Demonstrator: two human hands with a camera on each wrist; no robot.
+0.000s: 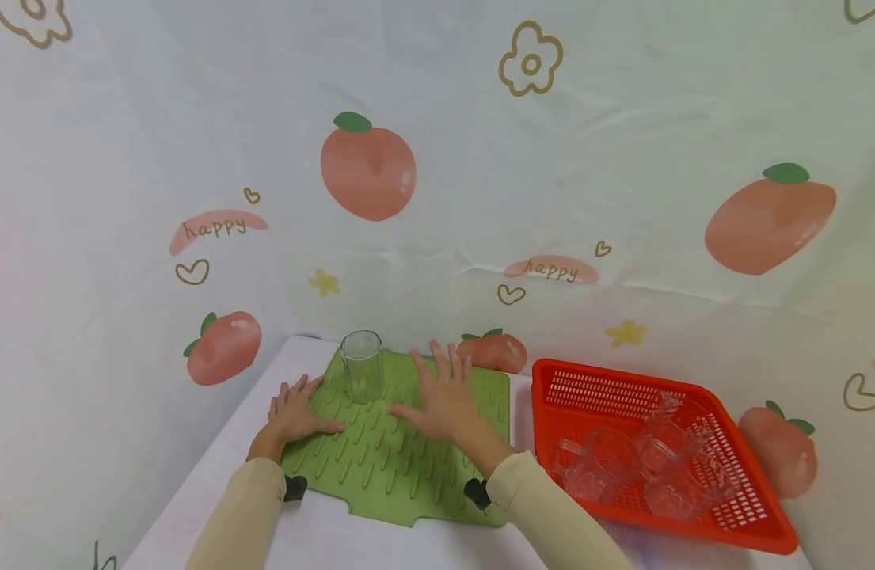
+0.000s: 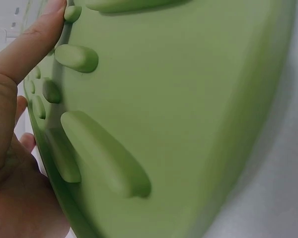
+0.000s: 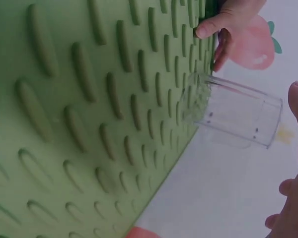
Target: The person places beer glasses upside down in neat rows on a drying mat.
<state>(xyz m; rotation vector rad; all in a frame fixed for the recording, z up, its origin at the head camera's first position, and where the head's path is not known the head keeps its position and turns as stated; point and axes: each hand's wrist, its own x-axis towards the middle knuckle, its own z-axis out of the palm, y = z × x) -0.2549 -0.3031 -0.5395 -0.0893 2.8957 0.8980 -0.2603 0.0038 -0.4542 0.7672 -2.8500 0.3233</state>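
A clear faceted drinking glass stands near the back left of a green drying mat with raised ridges. My left hand holds the mat's left edge, its thumb over the ridged top and its other fingers along the outer side. To the right of the glass, my right hand hovers over the mat, fingers spread and nothing in it. Seen from the right wrist, the glass sits apart from the right fingers.
A red plastic basket with slotted walls sits to the right of the mat. Inside it lie several clear glass cups, some with handles. The white table ends at a fruit-patterned cloth backdrop behind.
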